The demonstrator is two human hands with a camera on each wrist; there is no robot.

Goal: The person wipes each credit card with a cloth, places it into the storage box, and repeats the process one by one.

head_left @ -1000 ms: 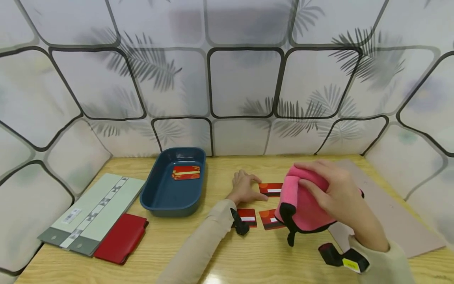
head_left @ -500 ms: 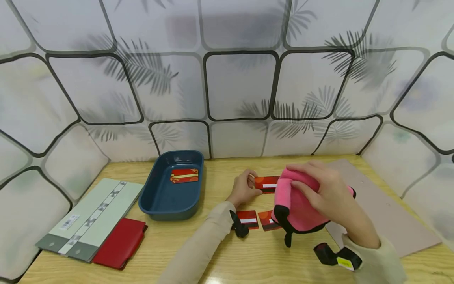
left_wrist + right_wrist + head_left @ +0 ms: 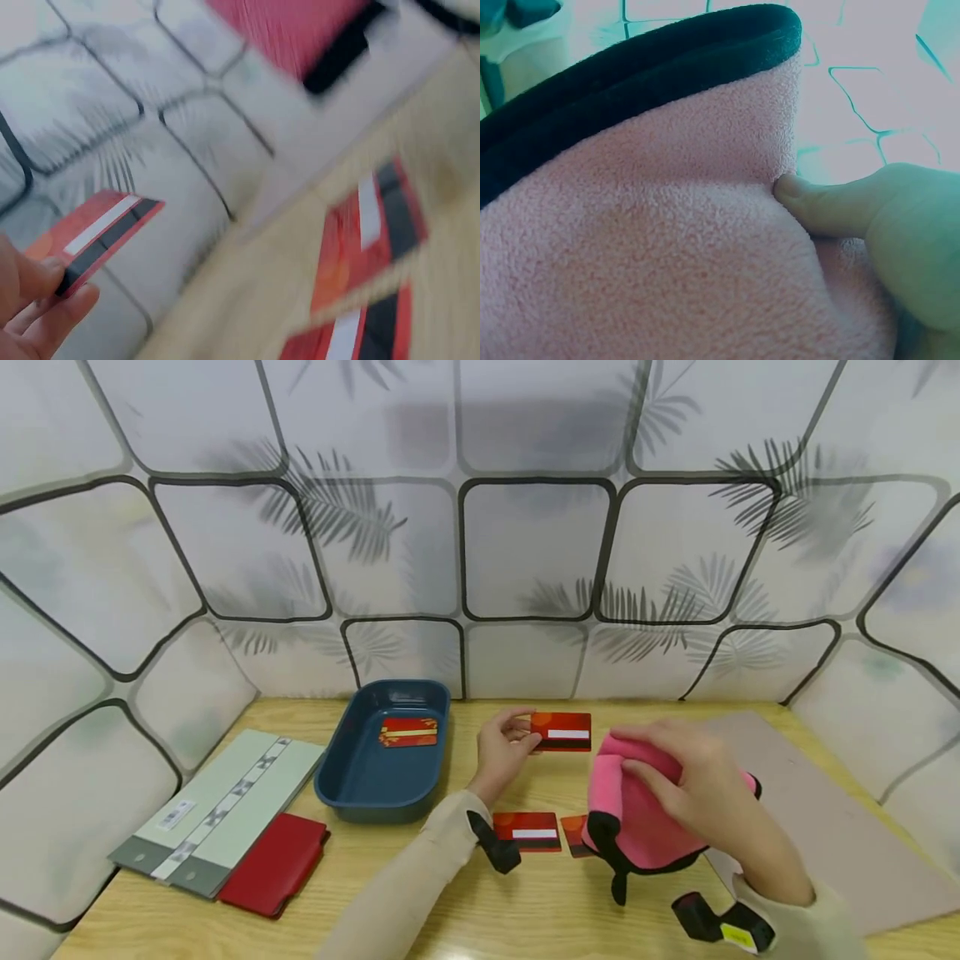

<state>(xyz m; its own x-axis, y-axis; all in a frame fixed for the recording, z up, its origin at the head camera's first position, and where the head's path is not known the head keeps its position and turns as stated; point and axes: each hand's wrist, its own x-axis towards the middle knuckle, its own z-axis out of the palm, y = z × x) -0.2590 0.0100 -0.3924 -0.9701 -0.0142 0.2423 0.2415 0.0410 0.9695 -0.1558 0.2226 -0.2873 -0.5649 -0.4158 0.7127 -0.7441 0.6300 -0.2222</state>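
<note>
My left hand (image 3: 501, 758) pinches a red bank card (image 3: 561, 732) (image 3: 101, 234) by its left end, between thumb and fingers. The card is raised off the table, its white strip and black stripe showing. Two similar cards lie below it: a left one (image 3: 527, 822) and a right one (image 3: 574, 837), the latter partly covered by a pink fleece item with black trim (image 3: 648, 818) (image 3: 652, 232). My right hand (image 3: 701, 781) grips that item by its top, thumb on the near side. Whether it holds anything is hidden. In the left wrist view the loose cards are blurred.
A blue tray (image 3: 382, 814) at the left back contains a red and gold card (image 3: 408, 732). Left of it lie a pale green folder (image 3: 225, 802) and a red wallet-like case (image 3: 273, 864). A flat beige board (image 3: 840, 827) lies on the right. A patterned cloth wall stands behind.
My left hand has taken hold of the upper card and lifted it off the table. The right hand keeps its grip on the pink fleece item, nearly in place.
</note>
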